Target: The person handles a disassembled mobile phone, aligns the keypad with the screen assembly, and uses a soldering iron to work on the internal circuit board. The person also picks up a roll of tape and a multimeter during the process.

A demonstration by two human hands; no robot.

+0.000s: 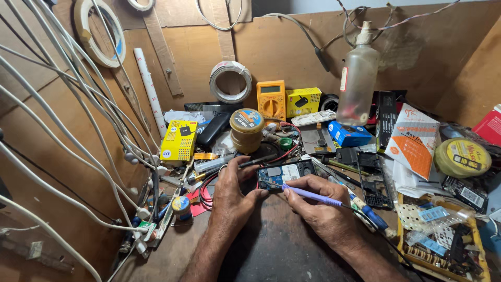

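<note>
Head view, looking down at a crowded wooden desk (271,250) boxed in by plywood walls. A person's two bare hands meet near the middle. The left hand (229,196) rests on the desk with its thumb and fingers (245,172) curled around the left end of an opened phone (284,175), steadying it; the phone lies flat, its back off and a blue circuit board showing. The right hand (321,206) pinches a purple-handled soldering iron (313,196) between thumb and fingers, pen-style, with the tip touching the lower left part of the phone. The iron's cord trails off to the right past a blue-handled screwdriver (373,216) lying just beside the hand.

Behind the phone stands a round yellowish tin with a colourful lid (246,128), and behind that, against the back wall, a yellow multimeter (271,99) and a small yellow box (303,101). A clear plastic bottle (357,78) stands upright right of them, with a blue box (348,134) near its foot. A larger yellow box (179,140) lies to the left. White cables (78,130) sweep down the left wall. At the right are an orange and white packet (415,141), a flat yellow tin (462,157), and a yellow tray (482,266) of small parts at the lower right corner.
</note>
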